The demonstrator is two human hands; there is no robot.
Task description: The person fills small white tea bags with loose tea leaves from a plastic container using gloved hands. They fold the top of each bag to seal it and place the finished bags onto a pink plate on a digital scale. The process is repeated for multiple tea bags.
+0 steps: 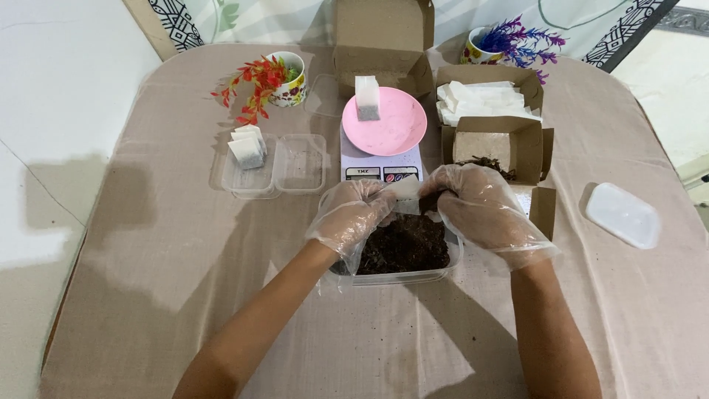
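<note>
Two gloved hands meet over a clear tub of dark leaves (402,247). Left hand (353,214) fingers pinch a small white sachet (405,189), lying crosswise; right hand (484,207) fingers close on its right end, pinching dark leaf

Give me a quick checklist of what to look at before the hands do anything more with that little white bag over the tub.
1. Both hands gloved: left hand, right hand: ok.
2. Small white bag held between both hands: ok.
3. Bag above the clear tub of dark loose material: ok.
4. Bag mouth open: cannot tell, fingers hide it.
5. Pink dish on the scale free: not ok, a filled bag stands on it.
6. Spare empty bags in the cardboard box: ok.
</note>
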